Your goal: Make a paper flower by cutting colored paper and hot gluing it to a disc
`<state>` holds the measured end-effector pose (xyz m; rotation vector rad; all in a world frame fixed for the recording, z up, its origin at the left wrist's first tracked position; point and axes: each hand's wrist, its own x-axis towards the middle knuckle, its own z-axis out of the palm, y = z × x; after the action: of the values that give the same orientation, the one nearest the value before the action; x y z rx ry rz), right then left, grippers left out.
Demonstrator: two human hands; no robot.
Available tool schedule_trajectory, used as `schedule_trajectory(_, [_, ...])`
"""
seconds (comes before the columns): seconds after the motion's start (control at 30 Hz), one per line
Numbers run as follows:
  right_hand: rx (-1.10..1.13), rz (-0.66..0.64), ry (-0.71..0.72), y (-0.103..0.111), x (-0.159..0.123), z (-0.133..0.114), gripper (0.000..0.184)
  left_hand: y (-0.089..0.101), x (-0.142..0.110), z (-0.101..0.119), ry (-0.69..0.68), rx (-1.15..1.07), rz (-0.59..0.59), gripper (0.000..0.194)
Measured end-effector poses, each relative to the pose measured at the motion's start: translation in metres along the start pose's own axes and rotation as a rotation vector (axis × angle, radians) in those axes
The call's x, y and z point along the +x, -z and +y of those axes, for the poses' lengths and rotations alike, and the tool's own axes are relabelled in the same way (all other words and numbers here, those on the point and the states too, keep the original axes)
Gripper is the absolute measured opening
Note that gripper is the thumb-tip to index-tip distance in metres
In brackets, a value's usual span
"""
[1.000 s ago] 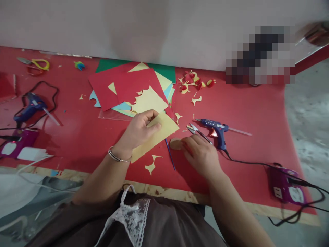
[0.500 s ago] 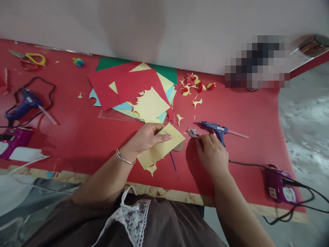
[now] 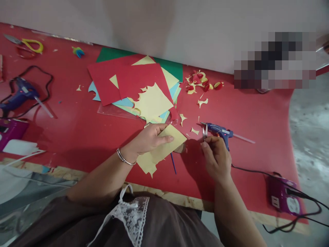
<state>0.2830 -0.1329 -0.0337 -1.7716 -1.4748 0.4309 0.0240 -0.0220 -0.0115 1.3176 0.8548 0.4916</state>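
My left hand (image 3: 156, 139) is closed on a pale yellow sheet of paper (image 3: 168, 145), thumb on top, above the front middle of the table. The sheet's lower edge is cut ragged. To its right, my right hand (image 3: 218, 158) grips a small pair of scissors (image 3: 205, 132), its blades slightly apart and pointing away from me. The fingers hide the scissors' handles. Just behind that hand lies a blue glue gun (image 3: 219, 130) with a clear glue stick. Under the held sheet, a brownish object and a thin blue stick (image 3: 173, 164) partly show.
Red, yellow, blue and green sheets (image 3: 144, 80) lie stacked at the back middle. Red and yellow cut pieces (image 3: 199, 82) are heaped right of them. At left are larger scissors (image 3: 32, 46) and another glue gun (image 3: 24, 91). A purple power box (image 3: 284, 195) with cables sits at right.
My right hand has lifted the small scissors from the table and turned the blades upward in view. My left hand keeps the yellow sheet. The view has shifted slightly.
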Motion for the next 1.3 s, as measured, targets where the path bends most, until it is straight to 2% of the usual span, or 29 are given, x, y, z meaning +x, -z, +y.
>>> schedule_trajectory(0.1, [0.107,-0.002,-0.068,-0.003,-0.005,-0.001,0.024,0.000,0.001,-0.002,-0.011,-0.035,0.009,0.031])
schedule_trajectory(0.2, [0.176,-0.103,-0.109,-0.004,-0.007,-0.005,0.038,0.000,0.002,-0.004,-0.002,-0.028,0.038,0.028])
schedule_trajectory(0.37, [0.127,-0.180,-0.132,0.002,-0.006,-0.009,0.042,-0.001,0.003,-0.005,0.021,-0.119,-0.018,0.029])
schedule_trajectory(0.47, [0.097,-0.271,-0.124,0.006,-0.005,-0.007,0.042,-0.001,0.003,-0.003,0.015,-0.089,-0.045,0.029])
schedule_trajectory(0.57, [0.066,-0.311,-0.114,0.006,-0.006,-0.004,0.043,0.004,0.003,0.002,0.005,0.083,-0.024,0.031])
schedule_trajectory(0.67, [0.037,-0.292,-0.105,0.002,-0.007,-0.003,0.045,0.017,0.001,0.006,0.000,0.317,-0.026,0.034])
schedule_trajectory(0.87, [-0.120,-0.220,-0.039,-0.005,-0.007,0.001,0.051,0.048,-0.010,0.014,0.049,0.722,-0.086,0.016])
schedule_trajectory(1.03, [-0.362,-0.173,0.032,-0.011,-0.006,0.004,0.044,0.057,-0.025,0.029,0.102,0.917,-0.067,0.011])
schedule_trajectory(1.13, [-0.473,-0.135,0.081,-0.013,-0.007,0.003,0.039,0.066,-0.024,0.043,0.105,0.874,0.046,0.010])
schedule_trajectory(1.23, [-0.522,-0.133,0.113,-0.013,-0.008,-0.001,0.039,0.086,-0.006,0.048,0.043,0.928,0.355,0.020])
schedule_trajectory(1.3, [-0.545,-0.133,0.119,-0.012,-0.008,-0.002,0.038,0.100,0.012,0.046,0.006,0.988,0.492,0.027])
